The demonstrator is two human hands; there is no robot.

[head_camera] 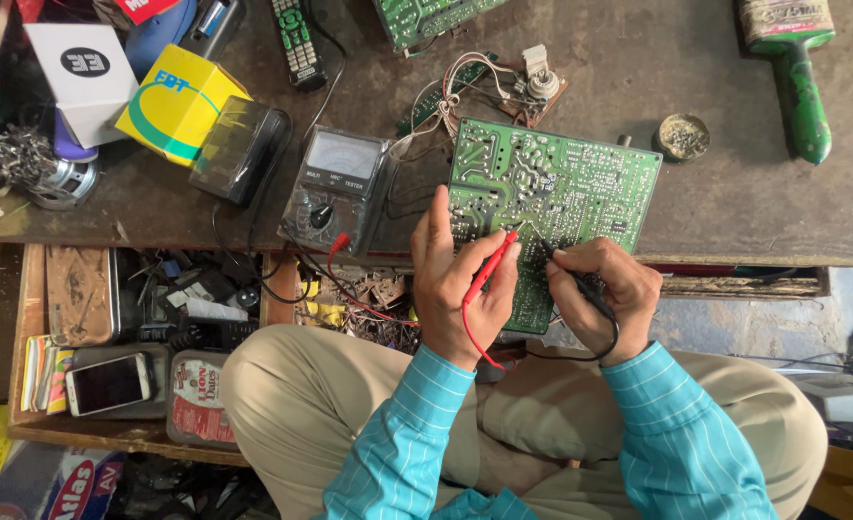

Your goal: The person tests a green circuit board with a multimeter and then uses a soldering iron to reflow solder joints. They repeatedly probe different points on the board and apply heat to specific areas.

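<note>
- I take the green circuit board (566, 197) as my landmark; it lies tilted at the near edge of the dark workbench (696, 207), its lower corner hanging over that edge
- My left hand (462, 279) is closed round a red test probe (489, 270), fingers curled tight, tip on the board's lower left part
- My right hand (605, 289) pinches a black test probe (576, 277) between thumb and fingers, tip on the board just beside the red one
- Left of the board, touching nothing of it, sits an analogue multimeter (338, 191)
- Further left I see a yellow carton with a green band (178, 101), and beyond it a white box with a round black mark (85, 77)
- Right of the board a small round tin (683, 137), then bare bench up to a green-handled brush (794, 72)
- Below the board's left, an open drawer holds a phone (109, 383)
</note>
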